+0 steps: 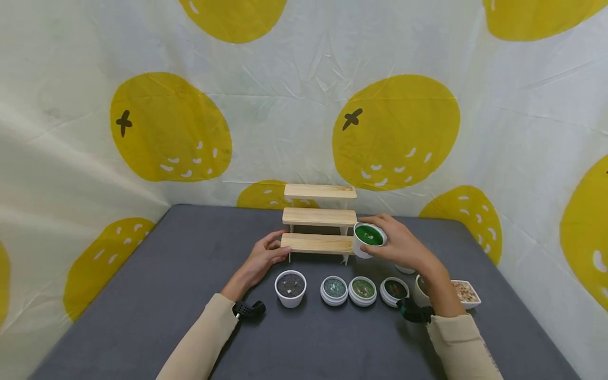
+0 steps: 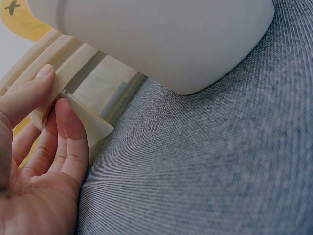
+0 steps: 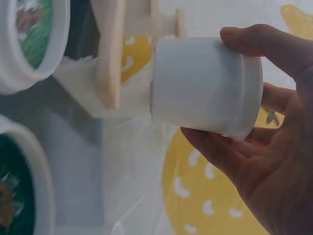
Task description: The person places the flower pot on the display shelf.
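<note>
A three-step wooden display stand (image 1: pixel 319 243) with pale planks on whitish side supports stands toward the back of the table. My left hand (image 1: pixel 263 258) pinches the left end of its lowest plank, thumb on top and fingers underneath, as the left wrist view shows with the hand (image 2: pixel 46 142). In my right hand (image 1: pixel 401 244) is a small white pot (image 3: pixel 200 83) with a glossy green filling, gripped by its sides between thumb and fingers. That pot is off the table, at the right end of the lower planks, its open top tilted toward me in the head view.
In front of the stand sit a white pot (image 1: pixel 290 289) with dark grey filling and three low white pots, one with a teal top (image 1: pixel 334 288). Past my right wrist are more white pots and a white dish (image 1: pixel 467 293) of pale pebbles. A fruit-patterned cloth (image 1: pixel 285 126) hangs behind.
</note>
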Motion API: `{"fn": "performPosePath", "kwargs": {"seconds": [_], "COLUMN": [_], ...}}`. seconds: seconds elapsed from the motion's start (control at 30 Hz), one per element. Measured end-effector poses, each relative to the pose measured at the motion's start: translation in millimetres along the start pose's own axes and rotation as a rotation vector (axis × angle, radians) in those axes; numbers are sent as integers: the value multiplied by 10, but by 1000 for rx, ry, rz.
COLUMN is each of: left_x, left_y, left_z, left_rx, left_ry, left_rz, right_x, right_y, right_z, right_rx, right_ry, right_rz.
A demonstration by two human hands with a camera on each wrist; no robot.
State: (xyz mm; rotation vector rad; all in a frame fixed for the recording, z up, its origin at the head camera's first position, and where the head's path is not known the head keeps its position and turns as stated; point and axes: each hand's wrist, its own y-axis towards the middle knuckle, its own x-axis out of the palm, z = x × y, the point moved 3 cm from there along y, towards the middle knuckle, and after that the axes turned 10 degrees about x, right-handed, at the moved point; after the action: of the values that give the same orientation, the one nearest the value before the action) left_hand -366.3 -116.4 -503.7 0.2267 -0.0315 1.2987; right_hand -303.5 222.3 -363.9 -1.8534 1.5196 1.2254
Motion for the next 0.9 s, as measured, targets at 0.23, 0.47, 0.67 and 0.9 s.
{"fn": "performPosePath", "kwargs": {"seconds": [0.23,0.47,0.67,0.9], "left_x": [-12,-25,-16,0], "left_y": [-9,0,-15,1], "left_z": [20,7,27,22], "left_rx": [-4,-4,-1,-8], "left_ry": [-1,-2,-9,-13], "left_rz": [-2,0,2,1], "right_x": [-45,-65,-46,-4], "right_y": [140,366,587,794], "right_z": [-198,-360,-443,-504], "right_rx": [-73,-70,-44,-8], "right_ry": [8,36,121,248], "right_rz": [20,-2,-11,-32]}}
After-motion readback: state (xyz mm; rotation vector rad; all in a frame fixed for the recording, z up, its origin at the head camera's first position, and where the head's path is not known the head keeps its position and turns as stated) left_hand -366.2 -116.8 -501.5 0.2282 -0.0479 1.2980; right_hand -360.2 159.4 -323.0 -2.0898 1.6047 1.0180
